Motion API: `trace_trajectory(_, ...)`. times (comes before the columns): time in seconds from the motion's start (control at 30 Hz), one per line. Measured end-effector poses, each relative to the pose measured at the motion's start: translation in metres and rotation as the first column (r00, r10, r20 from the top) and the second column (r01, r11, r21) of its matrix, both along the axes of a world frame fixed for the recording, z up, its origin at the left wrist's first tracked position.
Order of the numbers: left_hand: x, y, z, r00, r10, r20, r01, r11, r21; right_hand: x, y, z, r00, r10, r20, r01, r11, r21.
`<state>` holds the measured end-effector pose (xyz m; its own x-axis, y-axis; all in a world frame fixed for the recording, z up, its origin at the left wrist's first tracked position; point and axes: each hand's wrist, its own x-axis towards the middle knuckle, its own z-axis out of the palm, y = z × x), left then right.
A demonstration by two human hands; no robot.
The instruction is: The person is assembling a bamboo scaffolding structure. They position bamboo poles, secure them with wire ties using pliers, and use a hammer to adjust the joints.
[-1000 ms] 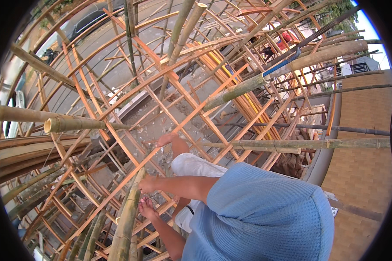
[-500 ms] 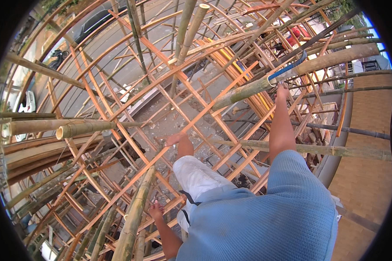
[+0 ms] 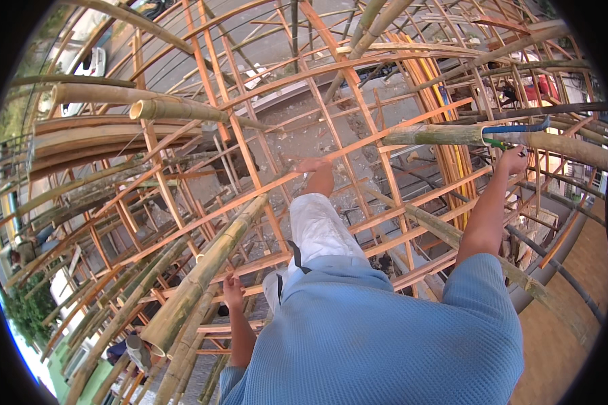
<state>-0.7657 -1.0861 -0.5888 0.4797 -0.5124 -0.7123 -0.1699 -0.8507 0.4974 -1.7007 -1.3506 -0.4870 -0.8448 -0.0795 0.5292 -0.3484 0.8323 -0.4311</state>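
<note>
High on the scaffold, at about two o'clock from me, the thick green bamboo pole (image 3: 446,135) runs crosswise, bound with blue strapping (image 3: 517,127) where it meets a paler pole. My right hand (image 3: 513,160) is up under that joint, arm stretched long and nearly straight, fingers curled in against the lashing; I think they grip it, though the view is too small to be sure. I hold there, I judge, because the tied joint is the firmest point within reach. My left hand (image 3: 233,291) hangs low at seven o'clock, elbow bent, fingers closed loosely beside the slanting thick green bamboo trunk (image 3: 209,270), steadying me. At twelve o'clock my bare foot (image 3: 314,166) presses on a thin orange lattice slat (image 3: 277,182), leg in white trousers (image 3: 317,229) extended to carry weight.
</note>
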Motion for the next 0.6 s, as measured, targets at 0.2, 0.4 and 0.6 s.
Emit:
trace_trajectory(0.2,0.0,-0.034,0.021,0.97,0.154,0.188,-0.073,0.922,-0.38,0.063,0.005,0.078,0.896,0.435,-0.09,-0.441,0.847,-0.298)
trace_trajectory(0.4,-0.059,-0.104,0.084,0.917,0.373,0.138,-0.153,0.651,-0.743,0.213,-0.072,0.055,0.424,0.863,0.274,-0.566,0.488,-0.664)
trace_trajectory(0.6,-0.055,-0.097,0.051,0.887,0.457,0.072,-0.344,0.755,-0.558,0.446,-0.137,-0.009,-0.564,0.288,0.774,-0.36,0.758,-0.545)
